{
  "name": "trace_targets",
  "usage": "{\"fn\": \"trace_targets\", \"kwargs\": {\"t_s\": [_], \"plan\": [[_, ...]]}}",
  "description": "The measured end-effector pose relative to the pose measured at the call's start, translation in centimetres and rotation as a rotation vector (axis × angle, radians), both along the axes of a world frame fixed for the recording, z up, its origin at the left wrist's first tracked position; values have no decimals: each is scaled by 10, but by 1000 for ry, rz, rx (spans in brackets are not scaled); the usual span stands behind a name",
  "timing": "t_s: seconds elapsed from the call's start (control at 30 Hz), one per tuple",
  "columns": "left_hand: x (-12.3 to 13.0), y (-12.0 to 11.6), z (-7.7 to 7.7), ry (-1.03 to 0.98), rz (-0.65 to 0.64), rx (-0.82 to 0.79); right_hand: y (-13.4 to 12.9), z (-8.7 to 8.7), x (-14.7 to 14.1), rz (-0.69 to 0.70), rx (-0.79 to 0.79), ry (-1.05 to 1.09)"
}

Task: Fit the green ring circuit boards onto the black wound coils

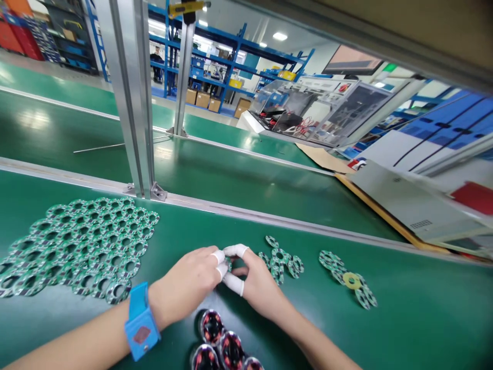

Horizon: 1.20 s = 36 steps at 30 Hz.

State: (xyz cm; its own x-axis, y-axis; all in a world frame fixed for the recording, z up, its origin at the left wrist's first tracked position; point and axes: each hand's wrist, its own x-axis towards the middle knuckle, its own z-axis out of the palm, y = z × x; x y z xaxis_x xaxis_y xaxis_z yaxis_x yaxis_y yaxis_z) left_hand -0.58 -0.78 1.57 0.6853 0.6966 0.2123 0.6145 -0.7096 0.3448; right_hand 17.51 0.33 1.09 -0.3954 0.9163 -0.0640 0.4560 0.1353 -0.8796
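Both hands meet over the green worktop, white finger cots on their thumbs and fingertips. My left hand (pixel 192 275), with a blue wrist strap (pixel 141 321), pinches a small green ring-shaped circuit board (pixel 228 264) that is mostly hidden by the fingers. From the other side my right hand (pixel 256 282) closes its thumb and finger on the same board. Just right of it lies a loose group of ring boards (pixel 280 256). Below the hands stand several round parts with red and black insides (pixel 231 349).
A large sheet of ring boards (pixel 88 236) spreads at the left. Farther right, more boards (pixel 333 262) lie near a yellow ring (pixel 351 280). An aluminium post (pixel 133 103) rises from the rail behind the worktop. A grey metal panel (pixel 416 205) leans at the right.
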Motion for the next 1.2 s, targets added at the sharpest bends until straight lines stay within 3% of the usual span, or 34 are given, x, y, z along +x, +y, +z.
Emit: {"fn": "trace_targets", "kwargs": {"t_s": [0.17,0.33,0.57,0.77,1.03,1.2], "plan": [[6,-6,-10,92,-78,158,1,-9,9,112,-109,161],[9,-13,-8,183,-44,226,1,-13,7,46,-64,161],[15,-20,-3,253,-26,311,8,-8,3,-4,-204,197],[14,-19,-5,240,-26,325,11,-7,10,116,-226,181],[16,-21,-9,233,-10,463,9,-12,7,95,-152,170],[21,-28,-15,240,5,516,10,-3,10,154,-145,141]]}}
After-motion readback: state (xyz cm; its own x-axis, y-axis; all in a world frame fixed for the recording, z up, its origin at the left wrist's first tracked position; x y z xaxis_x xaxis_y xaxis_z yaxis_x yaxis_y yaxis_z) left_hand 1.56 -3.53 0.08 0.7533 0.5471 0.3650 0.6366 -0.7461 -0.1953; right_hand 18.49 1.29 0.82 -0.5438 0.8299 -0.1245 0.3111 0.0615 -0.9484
